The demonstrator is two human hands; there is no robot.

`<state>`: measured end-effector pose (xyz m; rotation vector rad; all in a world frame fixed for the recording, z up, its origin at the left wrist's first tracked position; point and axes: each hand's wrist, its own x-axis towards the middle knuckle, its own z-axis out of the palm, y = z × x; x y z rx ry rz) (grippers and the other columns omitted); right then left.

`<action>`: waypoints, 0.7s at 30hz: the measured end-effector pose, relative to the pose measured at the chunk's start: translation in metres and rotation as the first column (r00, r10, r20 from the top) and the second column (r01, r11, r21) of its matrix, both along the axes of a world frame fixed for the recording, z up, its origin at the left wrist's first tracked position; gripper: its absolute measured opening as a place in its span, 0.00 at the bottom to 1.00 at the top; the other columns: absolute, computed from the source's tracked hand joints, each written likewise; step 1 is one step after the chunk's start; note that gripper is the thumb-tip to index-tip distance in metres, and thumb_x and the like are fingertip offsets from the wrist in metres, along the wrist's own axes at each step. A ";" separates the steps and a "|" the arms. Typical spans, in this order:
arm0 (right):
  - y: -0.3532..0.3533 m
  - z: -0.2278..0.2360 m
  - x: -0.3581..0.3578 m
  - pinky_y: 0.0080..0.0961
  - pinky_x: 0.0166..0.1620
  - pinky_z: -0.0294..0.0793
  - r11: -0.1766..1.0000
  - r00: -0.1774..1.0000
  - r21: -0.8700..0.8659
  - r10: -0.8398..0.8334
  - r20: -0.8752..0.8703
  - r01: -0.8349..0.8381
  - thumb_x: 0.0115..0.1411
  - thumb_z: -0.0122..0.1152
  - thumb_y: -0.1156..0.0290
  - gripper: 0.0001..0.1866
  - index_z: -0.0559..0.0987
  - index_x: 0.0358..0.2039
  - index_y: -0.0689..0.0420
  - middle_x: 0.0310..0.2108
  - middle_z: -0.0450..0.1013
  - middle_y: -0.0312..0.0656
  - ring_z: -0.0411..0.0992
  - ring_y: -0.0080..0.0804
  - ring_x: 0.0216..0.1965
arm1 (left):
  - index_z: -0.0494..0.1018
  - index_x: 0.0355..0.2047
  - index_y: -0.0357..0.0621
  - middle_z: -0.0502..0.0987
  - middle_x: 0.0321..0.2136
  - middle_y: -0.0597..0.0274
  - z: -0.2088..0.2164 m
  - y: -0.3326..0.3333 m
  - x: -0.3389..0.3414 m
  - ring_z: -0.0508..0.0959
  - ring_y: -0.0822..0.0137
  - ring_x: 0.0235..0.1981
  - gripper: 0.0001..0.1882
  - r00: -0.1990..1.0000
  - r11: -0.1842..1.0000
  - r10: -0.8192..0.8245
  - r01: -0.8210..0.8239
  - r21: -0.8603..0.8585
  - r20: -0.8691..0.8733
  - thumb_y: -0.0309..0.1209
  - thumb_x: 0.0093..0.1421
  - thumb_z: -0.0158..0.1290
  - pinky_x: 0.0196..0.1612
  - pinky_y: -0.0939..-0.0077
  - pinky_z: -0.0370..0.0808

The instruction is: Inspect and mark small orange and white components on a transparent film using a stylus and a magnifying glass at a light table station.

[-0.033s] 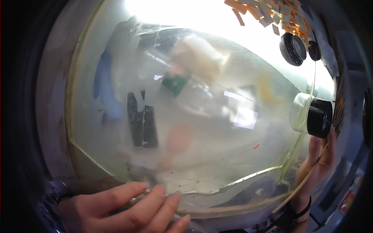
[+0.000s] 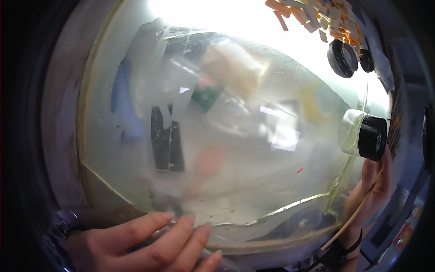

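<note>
A large clear panel (image 2: 253, 177) with a jagged near edge fills the middle of the head view. At the lower left, my left hand (image 2: 149, 245) lies by that edge with its fingers spread. Nothing shows in its grip, though its underside is hidden. On the right, my right hand (image 2: 371, 192) is raised, fingers bent, with a thin light-brown stick (image 2: 351, 222) running from between them. Its fingertips reach the underside of a short cylinder (image 2: 372, 137), black with a clear end, which covers them. Whether they grip this cylinder I cannot tell.
Orange and white small blocks (image 2: 335, 18) are heaped at the far right, beside a round black-rimmed lens (image 2: 342, 59). Blurred through the panel are a tan block (image 2: 235, 68), a blue shape (image 2: 122, 90) and dark strips (image 2: 166, 140). Bright light glares at the far edge.
The view has shifted by a sliver, so things under the panel sit slightly farther right. Both hands keep practically the same pose.
</note>
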<state>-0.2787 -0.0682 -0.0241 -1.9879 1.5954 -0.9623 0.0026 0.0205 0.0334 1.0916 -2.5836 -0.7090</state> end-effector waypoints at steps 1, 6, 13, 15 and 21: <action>-0.002 0.003 -0.001 0.22 0.49 0.56 1.000 0.998 -0.008 -0.020 0.052 0.020 0.55 0.51 0.71 0.18 0.68 0.45 0.65 0.40 0.69 0.41 0.64 0.25 0.43 | 0.75 0.27 0.37 0.75 0.30 0.50 0.002 0.000 0.000 0.74 0.58 0.37 0.25 1.000 1.000 -0.002 0.002 0.009 0.028 0.44 0.60 0.35 0.40 0.67 0.73; -0.002 0.005 -0.001 0.22 0.50 0.56 0.999 0.991 -0.025 -0.038 0.130 0.042 0.55 0.50 0.71 0.17 0.69 0.44 0.66 0.39 0.70 0.41 0.64 0.26 0.43 | 0.74 0.27 0.36 0.75 0.31 0.49 0.001 0.005 0.001 0.75 0.58 0.38 0.24 0.999 0.999 0.039 -0.039 -0.019 0.031 0.41 0.62 0.32 0.42 0.65 0.72; 0.001 0.001 0.005 0.21 0.48 0.59 0.989 0.988 -0.038 -0.142 0.066 0.144 0.56 0.48 0.72 0.17 0.67 0.45 0.67 0.40 0.69 0.44 0.65 0.27 0.42 | 0.74 0.26 0.38 0.76 0.30 0.50 -0.001 0.018 0.008 0.75 0.60 0.39 0.21 0.993 0.995 0.097 -0.095 -0.033 0.069 0.39 0.60 0.35 0.42 0.70 0.71; 0.000 0.001 0.005 0.21 0.47 0.59 0.989 0.988 -0.042 -0.142 0.061 0.145 0.56 0.49 0.71 0.18 0.67 0.45 0.67 0.40 0.69 0.44 0.65 0.27 0.42 | 0.73 0.25 0.38 0.76 0.31 0.50 -0.001 0.019 0.006 0.75 0.60 0.39 0.20 0.991 0.993 0.111 -0.108 -0.039 0.077 0.39 0.60 0.36 0.42 0.71 0.71; 0.001 0.001 0.003 0.22 0.47 0.58 0.992 0.993 -0.050 -0.110 0.034 0.112 0.56 0.49 0.69 0.18 0.67 0.45 0.67 0.39 0.69 0.44 0.65 0.27 0.42 | 0.69 0.20 0.40 0.76 0.31 0.51 -0.017 0.017 0.011 0.75 0.63 0.39 0.12 0.994 0.961 0.074 -0.050 -0.274 0.076 0.33 0.55 0.42 0.37 0.78 0.70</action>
